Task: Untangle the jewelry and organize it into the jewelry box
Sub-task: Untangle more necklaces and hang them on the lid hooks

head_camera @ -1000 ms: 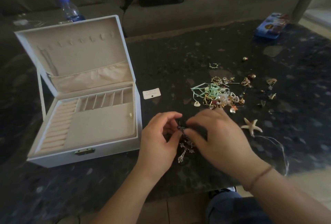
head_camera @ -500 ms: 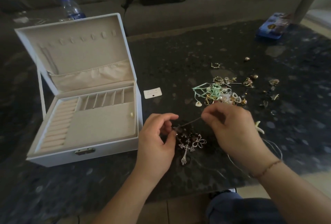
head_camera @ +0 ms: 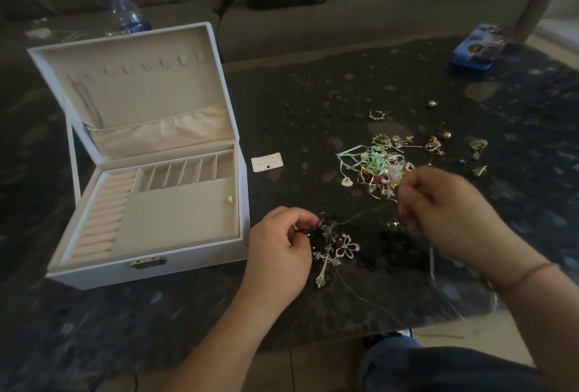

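An open white jewelry box (head_camera: pixel 150 261) stands at the left of the dark table, its beige trays nearly bare, with one small pearl piece (head_camera: pixel 230 199) inside. My left hand (head_camera: pixel 279 254) pinches a dark knot of necklaces with a silver cross pendant (head_camera: pixel 326 263) and a silver flower pendant (head_camera: pixel 347 247). A thin chain (head_camera: pixel 360 216) runs from this knot up to my right hand (head_camera: pixel 445 213), which pinches its other end. Behind my right hand lies a tangled pile (head_camera: pixel 376 169) of gold chains, pearls and green ribbon.
Loose earrings and charms (head_camera: pixel 435 144) are scattered to the right of the pile. A small white card (head_camera: pixel 267 161) lies beside the box. A blue tin (head_camera: pixel 477 48) sits at the far right, a water bottle (head_camera: pixel 125 14) behind the box, a sofa beyond.
My right hand has drawn away to the right and up, pulling the thin chain out of the knot. My left hand has stayed on the knot. The pendants have come into view.
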### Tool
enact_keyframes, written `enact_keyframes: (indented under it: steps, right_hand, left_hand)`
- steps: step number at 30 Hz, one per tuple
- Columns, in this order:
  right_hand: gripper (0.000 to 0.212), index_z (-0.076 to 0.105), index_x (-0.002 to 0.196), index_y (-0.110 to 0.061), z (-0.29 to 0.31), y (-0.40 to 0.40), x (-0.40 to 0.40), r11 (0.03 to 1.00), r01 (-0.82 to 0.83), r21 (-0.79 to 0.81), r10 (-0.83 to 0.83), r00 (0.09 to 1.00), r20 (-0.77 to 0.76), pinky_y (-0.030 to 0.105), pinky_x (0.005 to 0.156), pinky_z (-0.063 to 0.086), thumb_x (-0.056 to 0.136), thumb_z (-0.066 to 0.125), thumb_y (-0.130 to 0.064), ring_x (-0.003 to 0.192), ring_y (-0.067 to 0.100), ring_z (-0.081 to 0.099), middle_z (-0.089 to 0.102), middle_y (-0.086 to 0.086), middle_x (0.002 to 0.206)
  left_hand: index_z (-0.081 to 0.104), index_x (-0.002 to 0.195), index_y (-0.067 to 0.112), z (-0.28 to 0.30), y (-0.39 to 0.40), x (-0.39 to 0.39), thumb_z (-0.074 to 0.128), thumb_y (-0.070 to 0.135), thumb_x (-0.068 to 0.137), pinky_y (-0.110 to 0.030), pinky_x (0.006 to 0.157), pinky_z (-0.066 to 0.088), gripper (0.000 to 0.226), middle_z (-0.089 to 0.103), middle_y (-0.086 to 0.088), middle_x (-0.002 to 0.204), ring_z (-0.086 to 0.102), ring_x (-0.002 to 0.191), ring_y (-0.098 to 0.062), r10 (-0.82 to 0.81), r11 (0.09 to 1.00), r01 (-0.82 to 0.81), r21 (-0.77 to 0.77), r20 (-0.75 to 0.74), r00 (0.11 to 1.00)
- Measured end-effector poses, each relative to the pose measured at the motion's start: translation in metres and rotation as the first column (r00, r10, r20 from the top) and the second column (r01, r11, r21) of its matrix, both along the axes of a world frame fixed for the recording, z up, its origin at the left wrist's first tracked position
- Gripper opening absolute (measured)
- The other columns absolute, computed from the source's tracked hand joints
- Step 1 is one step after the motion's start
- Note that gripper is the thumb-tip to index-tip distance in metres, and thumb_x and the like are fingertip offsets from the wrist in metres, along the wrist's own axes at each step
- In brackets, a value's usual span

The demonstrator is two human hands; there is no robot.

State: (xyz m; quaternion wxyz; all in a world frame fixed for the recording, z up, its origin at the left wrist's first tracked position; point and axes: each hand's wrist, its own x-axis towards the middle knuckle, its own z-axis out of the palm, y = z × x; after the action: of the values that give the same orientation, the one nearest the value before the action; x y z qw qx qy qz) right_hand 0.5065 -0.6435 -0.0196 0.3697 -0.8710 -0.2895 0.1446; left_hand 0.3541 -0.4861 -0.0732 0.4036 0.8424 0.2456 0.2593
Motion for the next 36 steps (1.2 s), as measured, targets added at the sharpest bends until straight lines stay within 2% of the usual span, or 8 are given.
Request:
enact_keyframes:
  steps: [2,5,8,11,20,29,33,36]
  right_hand:
    - [0.021,0.056,0.077,-0.027,-0.005,-0.002,0.003,0.955,-0.101,-0.278,0.121,0.991,0.054,0.016,0.056,0.039,0.097,0.056,-0.019,0.067,0.006,0.059,0.063,-0.007,0.073]
    - [0.005,0.062,0.092,-0.029,-0.011,-0.001,-0.002,0.903,-0.081,-0.423,0.138,0.985,0.107,0.024,0.074,0.047,0.093,0.061,-0.024,0.087,0.012,0.060,0.062,-0.010,0.088]
    - [0.027,0.070,0.103,-0.021,-0.013,0.005,-0.015,0.982,-0.032,-0.187,0.103,0.917,0.385,0.033,0.083,0.051,0.082,0.061,-0.008,0.097,0.020,0.060,0.064,-0.004,0.100]
    - [0.033,0.074,0.096,-0.026,-0.003,0.016,-0.036,0.969,-0.243,-0.045,0.242,0.893,0.378,0.029,0.084,0.049,0.069,0.057,-0.016,0.099,0.013,0.057,0.065,-0.014,0.098]
    - [0.017,0.070,0.102,-0.032,-0.034,0.034,-0.035,0.960,-0.171,-0.224,0.256,0.862,0.438,0.026,0.071,0.047,0.088,0.063,-0.039,0.092,0.010,0.052,0.061,-0.016,0.089]
    - [0.033,0.066,0.110,-0.040,-0.029,0.040,-0.033,0.966,-0.256,-0.047,0.259,0.924,0.280,0.025,0.080,0.047,0.083,0.053,-0.055,0.095,0.003,0.055,0.060,-0.020,0.093]
    - [0.003,0.067,0.086,-0.038,-0.025,0.043,-0.032,0.970,-0.220,0.099,0.198,0.960,0.197,0.014,0.072,0.042,0.087,0.064,-0.036,0.083,-0.003,0.055,0.061,-0.021,0.085]
    - [0.015,0.066,0.081,-0.036,-0.022,0.040,-0.031,0.977,-0.103,0.189,0.086,0.991,0.100,0.010,0.068,0.046,0.087,0.070,-0.023,0.081,-0.003,0.058,0.065,-0.018,0.078]
  left_hand:
    - [0.076,0.093,0.023,0.002,0.000,-0.001,0.054,-0.015,0.083,-0.008,0.067,0.043,0.045,0.061,0.015,0.083,0.057,0.079,0.002,-0.026,0.999,0.024,-0.032,-0.044,0.999]
    - [0.075,0.105,0.024,0.004,-0.002,-0.002,0.058,-0.001,0.088,-0.009,0.072,0.040,0.034,0.058,0.019,0.085,0.053,0.083,0.001,-0.081,0.997,0.082,0.009,-0.112,0.990]
    - [0.074,0.105,0.025,0.004,-0.005,-0.001,0.063,0.025,0.092,-0.014,0.076,0.043,0.017,0.060,0.020,0.088,0.055,0.091,-0.003,-0.071,0.994,0.080,0.076,-0.117,0.991]
    - [0.076,0.099,0.025,0.000,-0.005,0.002,0.065,0.037,0.089,-0.021,0.074,0.046,0.019,0.061,0.017,0.083,0.056,0.087,-0.006,-0.016,0.991,0.033,0.134,-0.121,0.992]
    - [0.075,0.091,0.029,0.000,-0.008,0.010,0.072,0.032,0.085,-0.033,0.076,0.051,0.008,0.058,0.019,0.081,0.053,0.086,-0.008,0.079,0.980,-0.043,0.195,-0.178,0.981]
    - [0.074,0.087,0.021,0.003,-0.008,0.003,0.073,0.015,0.085,-0.009,0.070,0.051,0.006,0.070,0.015,0.079,0.067,0.081,0.000,0.005,1.000,-0.005,-0.017,0.037,0.999]
    - [0.072,0.084,0.018,0.003,-0.006,0.004,0.075,0.009,0.084,-0.018,0.072,0.055,0.010,0.072,0.010,0.078,0.070,0.078,-0.006,0.013,0.988,0.003,-0.153,0.105,0.994]
    - [0.069,0.085,0.017,0.008,-0.007,0.005,0.072,0.005,0.086,-0.022,0.073,0.057,0.012,0.075,0.003,0.080,0.072,0.078,-0.010,0.077,0.929,-0.026,-0.370,0.122,0.990]
